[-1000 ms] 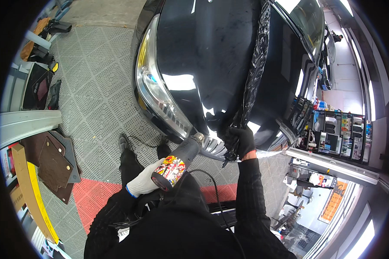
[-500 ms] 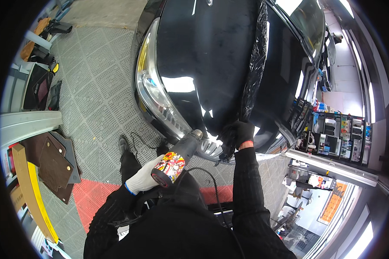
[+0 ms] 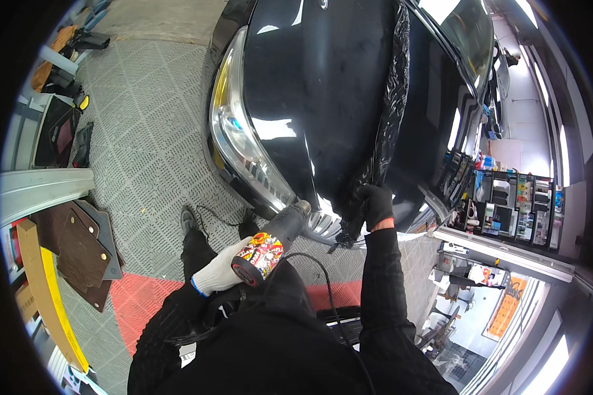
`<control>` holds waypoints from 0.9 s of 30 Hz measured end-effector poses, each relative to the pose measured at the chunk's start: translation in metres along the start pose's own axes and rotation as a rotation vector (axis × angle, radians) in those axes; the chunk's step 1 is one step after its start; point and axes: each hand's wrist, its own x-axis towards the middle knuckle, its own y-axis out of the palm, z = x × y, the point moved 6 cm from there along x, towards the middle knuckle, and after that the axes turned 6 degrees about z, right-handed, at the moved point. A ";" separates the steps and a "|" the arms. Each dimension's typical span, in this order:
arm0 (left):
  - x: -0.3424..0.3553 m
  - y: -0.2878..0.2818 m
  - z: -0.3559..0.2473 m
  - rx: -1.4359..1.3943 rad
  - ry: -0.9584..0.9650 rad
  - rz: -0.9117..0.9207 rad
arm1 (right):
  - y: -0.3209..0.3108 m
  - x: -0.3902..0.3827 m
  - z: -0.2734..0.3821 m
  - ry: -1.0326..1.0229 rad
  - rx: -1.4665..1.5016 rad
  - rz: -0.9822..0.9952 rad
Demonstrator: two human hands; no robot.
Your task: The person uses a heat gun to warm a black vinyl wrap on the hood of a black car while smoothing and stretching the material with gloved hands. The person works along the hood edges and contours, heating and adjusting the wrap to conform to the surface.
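Head view: R hand (image 3: 377,205), black glove, fingers curled round gathered lower end of black film (image 3: 393,85); L hand (image 3: 219,271), white glove, wrapped on heat gun (image 3: 263,253), some fingers hidden. Film: 1 crumpled strip, lying along car hood (image 3: 303,85), up from R hand; prob. light, soft, slippery where glossy, could tear; best held by thick bunched end. Gun: nozzle near lower end of headlight (image 3: 240,141); prob. rigid, heavier than film; hold by body, avoid metal tip. Brown mats (image 3: 85,253), stacked far L, on tiled floor (image 3: 151,131)
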 end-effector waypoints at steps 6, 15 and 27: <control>0.001 -0.004 -0.001 -0.090 0.023 0.048 | 0.002 -0.002 -0.021 0.031 0.177 0.071; -0.002 -0.003 -0.013 -0.063 0.011 0.052 | -0.015 -0.010 -0.080 -0.086 -0.393 -0.120; -0.008 -0.002 -0.014 -0.046 0.069 0.042 | -0.002 -0.012 -0.071 -0.215 -0.635 -0.274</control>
